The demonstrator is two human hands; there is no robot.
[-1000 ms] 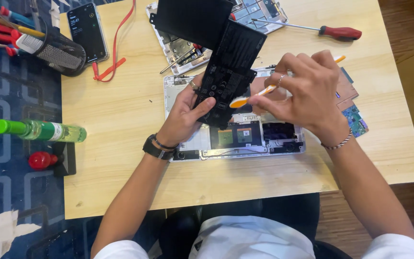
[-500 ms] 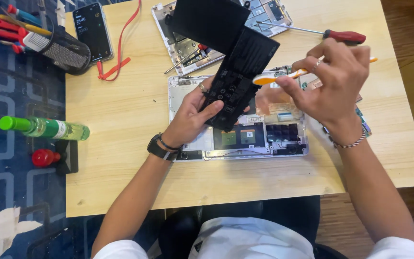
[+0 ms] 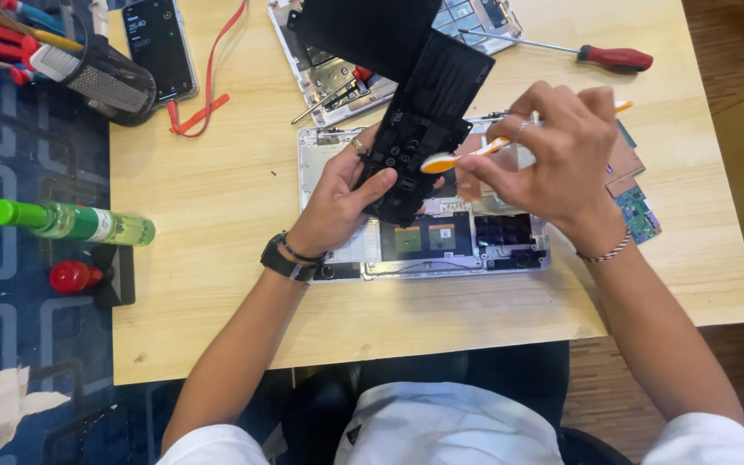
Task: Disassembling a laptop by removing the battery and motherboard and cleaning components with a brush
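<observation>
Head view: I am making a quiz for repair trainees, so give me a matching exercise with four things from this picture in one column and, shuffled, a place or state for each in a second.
Things:
1. black battery pack
2. orange-tipped pry tool
3. red-handled screwdriver
4. green spray bottle

Places or states:
A. lying on its side at the table's left edge
B. pinched in the right hand
C. lying on the wooden table, far side, untouched
D. tilted up over the opened laptop, held by the left hand

Pairs: 1-D, 2-B, 3-C, 4-A
</observation>
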